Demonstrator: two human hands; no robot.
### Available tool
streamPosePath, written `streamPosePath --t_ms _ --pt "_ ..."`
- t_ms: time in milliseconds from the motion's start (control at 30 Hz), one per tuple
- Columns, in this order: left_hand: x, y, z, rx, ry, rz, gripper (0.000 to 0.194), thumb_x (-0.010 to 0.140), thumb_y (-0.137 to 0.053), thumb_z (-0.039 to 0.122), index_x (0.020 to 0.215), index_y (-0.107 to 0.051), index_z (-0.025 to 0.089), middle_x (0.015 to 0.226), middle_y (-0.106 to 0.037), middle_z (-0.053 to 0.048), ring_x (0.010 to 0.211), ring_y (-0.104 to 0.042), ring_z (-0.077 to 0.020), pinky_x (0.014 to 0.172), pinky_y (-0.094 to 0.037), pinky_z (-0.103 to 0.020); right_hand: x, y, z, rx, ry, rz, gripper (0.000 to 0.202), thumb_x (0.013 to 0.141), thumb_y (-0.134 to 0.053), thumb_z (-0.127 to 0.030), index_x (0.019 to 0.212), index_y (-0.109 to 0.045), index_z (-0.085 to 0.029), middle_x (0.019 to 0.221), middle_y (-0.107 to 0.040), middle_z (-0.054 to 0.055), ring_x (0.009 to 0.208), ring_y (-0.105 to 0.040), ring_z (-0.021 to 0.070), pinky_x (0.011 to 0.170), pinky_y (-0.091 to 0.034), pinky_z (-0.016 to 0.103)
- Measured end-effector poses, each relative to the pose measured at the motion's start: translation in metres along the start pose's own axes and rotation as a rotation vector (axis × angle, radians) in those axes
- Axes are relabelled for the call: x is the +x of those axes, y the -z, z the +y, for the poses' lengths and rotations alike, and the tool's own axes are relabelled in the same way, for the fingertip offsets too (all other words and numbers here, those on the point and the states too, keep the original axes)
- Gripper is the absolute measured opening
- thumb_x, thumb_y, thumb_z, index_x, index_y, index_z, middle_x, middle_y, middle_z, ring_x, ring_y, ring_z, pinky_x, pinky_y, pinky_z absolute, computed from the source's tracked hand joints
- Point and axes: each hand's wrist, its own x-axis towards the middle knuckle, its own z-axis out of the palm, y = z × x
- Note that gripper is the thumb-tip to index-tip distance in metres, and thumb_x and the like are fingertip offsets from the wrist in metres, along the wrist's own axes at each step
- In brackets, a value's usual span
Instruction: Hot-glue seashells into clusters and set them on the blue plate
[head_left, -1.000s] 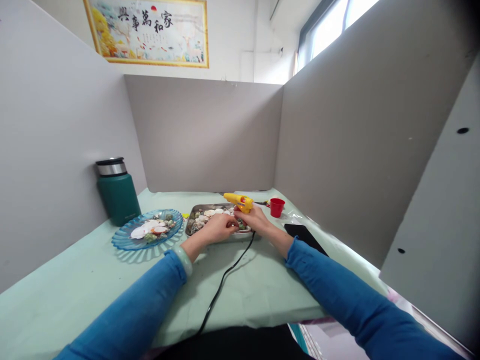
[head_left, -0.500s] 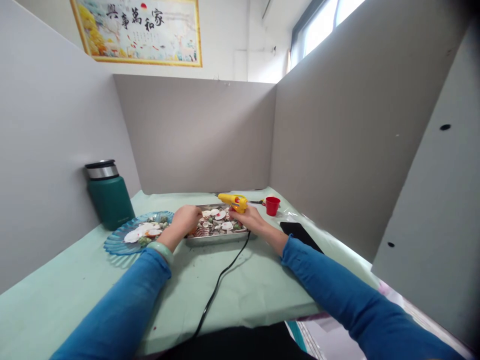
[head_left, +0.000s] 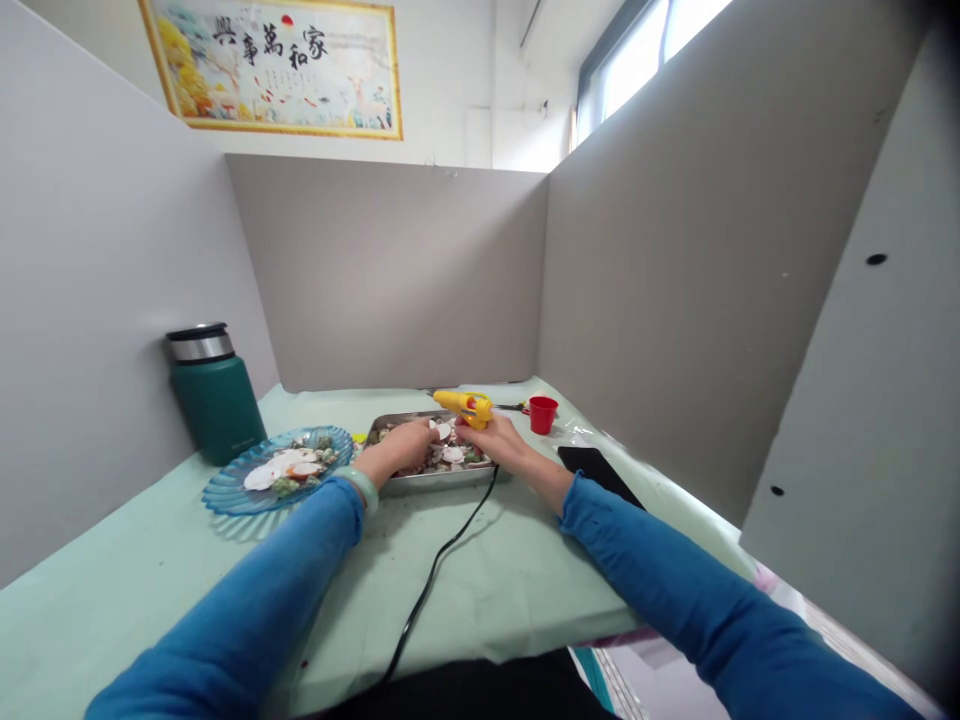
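A metal tray (head_left: pixel 435 483) full of shells and small stones lies on the green-covered table. Over its left part is my left hand (head_left: pixel 409 447), its fingertips closed among the shells near a white shell (head_left: pixel 442 430); whether they pinch anything is too small to tell. My right hand (head_left: pixel 493 440) is wrapped round a yellow glue gun (head_left: pixel 465 404) above the tray's right side, the nozzle pointing left. From the gun a black cord (head_left: pixel 442 553) runs down to the table's front edge.
Left of the tray, a blue glass plate (head_left: pixel 225 492) bears shells and greenish pieces. Behind it stands a green bottle (head_left: pixel 217 405). At the right are a red cup (head_left: pixel 542 415) and a black phone-like slab (head_left: pixel 598 473). Grey partitions (head_left: pixel 390 275) enclose the table.
My left hand has moved right, from the tray's left edge to over the shells near its middle. My right hand and the glue gun have hardly moved.
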Motion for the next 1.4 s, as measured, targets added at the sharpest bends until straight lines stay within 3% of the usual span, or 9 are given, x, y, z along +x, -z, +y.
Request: streamPosePath --t_ms 133,267,367,500,767,1000,1133,1233,1400 --pt "0.021 0.002 0.014 0.075 0.01 -0.104 0.028 0.08 -0.056 0.01 0.102 -0.073 0.015 0.102 -0.072 -0.015 0.093 -0.068 -0.0255 0.083 -0.049 -0.03 0.001 0.001 0.0 -0.02 -0.006 0.008 0.011 0.07 -0.063 -0.022 0.08 -0.063 -0.016 0.062 -0.059 -0.002 0.049 -0.048 0.0089 0.047 -0.041 0.02" --pt "0.022 0.01 0.023 0.123 0.042 -0.123 0.024 0.081 -0.054 0.011 0.094 -0.074 0.013 0.099 -0.073 -0.017 0.091 -0.068 -0.0262 0.081 -0.049 -0.031 0.001 0.001 0.0 -0.014 0.003 -0.014 0.009 0.07 -0.064 -0.022 0.079 -0.063 -0.018 0.061 -0.058 -0.002 0.049 -0.048 0.0091 0.046 -0.04 0.02" --pt "0.011 0.016 0.013 0.053 0.058 -0.127 0.022 0.079 -0.055 0.013 0.087 -0.076 0.014 0.092 -0.075 -0.013 0.085 -0.068 -0.0234 0.076 -0.048 -0.027 0.001 0.0 0.001 -0.021 -0.001 -0.004 0.009 0.071 -0.063 -0.02 0.079 -0.064 -0.018 0.063 -0.06 -0.001 0.05 -0.048 0.0099 0.046 -0.04 0.021" --pt "-0.003 0.016 -0.014 -0.271 0.029 -0.23 0.021 0.073 -0.064 0.023 0.089 -0.077 0.018 0.087 -0.076 -0.003 0.08 -0.067 -0.0182 0.07 -0.046 -0.022 0.001 0.001 0.002 -0.019 0.008 -0.02 0.008 0.072 -0.062 -0.022 0.078 -0.063 -0.018 0.067 -0.061 0.0 0.053 -0.05 0.0106 0.049 -0.042 0.022" --pt "-0.007 -0.004 -0.026 0.011 0.047 0.027 0.022 0.079 -0.061 0.031 0.092 -0.076 0.022 0.093 -0.075 -0.008 0.086 -0.066 -0.0213 0.073 -0.042 -0.026 -0.005 0.002 -0.008 -0.056 -0.004 -0.027 0.005 0.073 -0.063 -0.022 0.075 -0.063 -0.018 0.067 -0.06 0.001 0.054 -0.049 0.0111 0.049 -0.041 0.022" --pt "-0.005 0.0 -0.027 -0.051 0.066 0.026 0.034 0.091 -0.046 0.037 0.09 -0.075 0.02 0.093 -0.075 -0.008 0.085 -0.066 -0.0203 0.073 -0.042 -0.025 -0.002 0.003 -0.001 -0.045 0.015 -0.038 0.006 0.072 -0.062 -0.022 0.076 -0.063 -0.018 0.07 -0.061 0.001 0.054 -0.049 0.0108 0.049 -0.04 0.022" --pt "-0.005 0.004 -0.017 -0.064 0.059 -0.032 0.032 0.084 -0.059 0.041 0.106 -0.073 0.023 0.102 -0.075 -0.006 0.092 -0.066 -0.0217 0.075 -0.043 -0.025 0.0 0.002 0.002 -0.026 0.022 -0.049 0.009 0.073 -0.062 -0.024 0.079 -0.063 -0.018 0.069 -0.06 0.0 0.054 -0.049 0.0108 0.049 -0.039 0.022" --pt "-0.005 0.009 -0.008 0.004 0.046 -0.066 0.03 0.083 -0.059 0.043 0.103 -0.074 0.026 0.103 -0.074 -0.007 0.096 -0.066 -0.0246 0.077 -0.045 -0.028 -0.002 0.002 -0.001 -0.039 0.0 -0.04 0.01 0.072 -0.063 -0.025 0.079 -0.063 -0.017 0.068 -0.06 0.0 0.054 -0.049 0.0105 0.05 -0.04 0.022" --pt "-0.001 0.009 0.0 0.029 0.011 -0.041 0.02 0.078 -0.064 0.027 0.095 -0.074 0.024 0.101 -0.073 -0.007 0.094 -0.067 -0.0232 0.078 -0.046 -0.027 -0.005 0.002 -0.008 -0.078 -0.036 -0.024 0.008 0.073 -0.062 -0.022 0.079 -0.063 -0.016 0.068 -0.06 -0.001 0.053 -0.048 0.0092 0.049 -0.039 0.021"
